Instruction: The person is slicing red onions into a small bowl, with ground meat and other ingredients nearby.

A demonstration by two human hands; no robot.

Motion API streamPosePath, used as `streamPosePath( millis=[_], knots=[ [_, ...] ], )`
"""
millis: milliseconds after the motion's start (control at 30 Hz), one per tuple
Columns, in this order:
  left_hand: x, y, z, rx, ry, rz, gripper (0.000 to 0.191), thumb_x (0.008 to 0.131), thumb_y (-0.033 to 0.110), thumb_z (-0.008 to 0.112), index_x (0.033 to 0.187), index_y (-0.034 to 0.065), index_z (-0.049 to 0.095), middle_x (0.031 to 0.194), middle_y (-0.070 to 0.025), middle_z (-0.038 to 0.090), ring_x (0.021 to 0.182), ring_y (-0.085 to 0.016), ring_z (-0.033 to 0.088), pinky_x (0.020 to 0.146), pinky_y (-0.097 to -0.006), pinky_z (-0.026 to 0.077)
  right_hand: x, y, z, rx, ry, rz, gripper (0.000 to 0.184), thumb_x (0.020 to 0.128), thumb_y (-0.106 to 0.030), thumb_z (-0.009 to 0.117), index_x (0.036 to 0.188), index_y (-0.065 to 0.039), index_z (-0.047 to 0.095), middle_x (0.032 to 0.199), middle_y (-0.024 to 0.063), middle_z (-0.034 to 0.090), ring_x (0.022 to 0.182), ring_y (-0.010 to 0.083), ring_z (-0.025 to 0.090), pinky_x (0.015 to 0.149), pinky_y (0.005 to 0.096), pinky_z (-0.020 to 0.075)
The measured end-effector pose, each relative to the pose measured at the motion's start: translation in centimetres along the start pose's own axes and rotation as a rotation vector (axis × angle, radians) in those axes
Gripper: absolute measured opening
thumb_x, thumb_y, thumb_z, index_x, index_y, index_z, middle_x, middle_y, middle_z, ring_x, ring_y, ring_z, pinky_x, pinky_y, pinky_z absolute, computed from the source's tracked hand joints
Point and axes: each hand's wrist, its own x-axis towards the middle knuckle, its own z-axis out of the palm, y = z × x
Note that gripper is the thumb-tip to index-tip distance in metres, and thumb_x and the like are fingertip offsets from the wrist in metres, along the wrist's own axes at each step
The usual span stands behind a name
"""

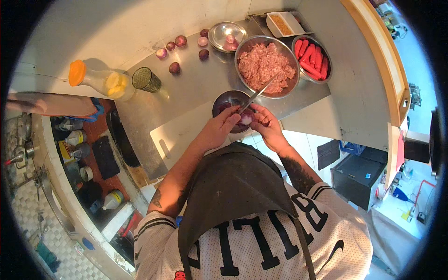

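Observation:
My left hand (222, 126) grips a knife (258, 93) near its handle end, the blade pointing up and to the right. A red onion (247, 118), with a pale patch showing, is held in my right hand (267, 124); the fingers of both hands meet around it. Below my hands is a small metal bowl (222, 99) with dark purple pieces in it, probably onion skins. The blade's tip overlaps a large metal bowl (297, 75) of minced meat (262, 63); whether they touch, I cannot tell.
Whole red onions (174, 68) lie near the wall, beside a steel dish (224, 29) holding onion pieces. Red sausages (309, 56) fill another bowl. A white container (295, 28), green tumbler (148, 80), orange-lidded carafe (101, 80) and white cutting board (182, 129) share the steel counter (196, 87).

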Motion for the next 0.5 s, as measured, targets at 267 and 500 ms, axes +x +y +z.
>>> streamPosePath(
  millis=[267, 500],
  knots=[
    [-0.1, 0.5, 0.6, -0.279, -0.064, -0.133, 0.051, 0.104, 0.042, 0.043, 0.138, 0.0050, 0.050, 0.117, -0.0149, 0.065, 0.111, -0.022, 0.061, 0.099, -0.0338, 0.045, 0.9, -0.8, 0.9, -0.003, -0.001, 0.118, 0.042, 0.094, 0.002, 0.060, 0.134, 0.001, 0.048, 0.118, 0.0094, 0.064, 0.109, 0.0178, 0.061, 0.098, 0.0338, 0.0480],
    [0.7, -1.9, 0.5, -0.103, 0.095, -0.157, 0.055, 0.103, 0.046, 0.044, 0.140, 0.0053, 0.048, 0.108, -0.0144, 0.068, 0.104, -0.024, 0.064, 0.095, -0.0334, 0.047, 0.0, 0.0, 0.9, 0.077, 0.018, -0.013, 0.037, 0.092, 0.008, 0.058, 0.127, -0.004, 0.051, 0.118, 0.0052, 0.061, 0.107, 0.0144, 0.060, 0.097, 0.0308, 0.0482]
  ],
)
